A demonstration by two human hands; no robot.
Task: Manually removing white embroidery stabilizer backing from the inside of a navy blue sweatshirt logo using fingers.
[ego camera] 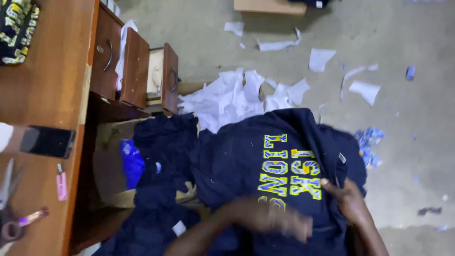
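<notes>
**Two hands on a navy printed shirt beside the desk**

The right hand (348, 196) lies flat, fingers loosely spread, pressing the right part of a navy T-shirt (246, 161) with yellow-and-blue lettering; it clamps nothing. The left hand (277, 219) is blurred across the shirt's lower front, so whether its fingers are closed cannot be told. The shirt is spread atop a heap of dark garments (163, 142) spilling over a cardboard box (106, 156). Behind the heap sits a pile of white paper scraps (232, 95), with more on the concrete floor (417, 156). To the left stands a wooden desk (47, 85) with open drawers (135, 66), bearing a black phone (47, 141), scissors (9, 208) and a pink clip (61, 184).
</notes>
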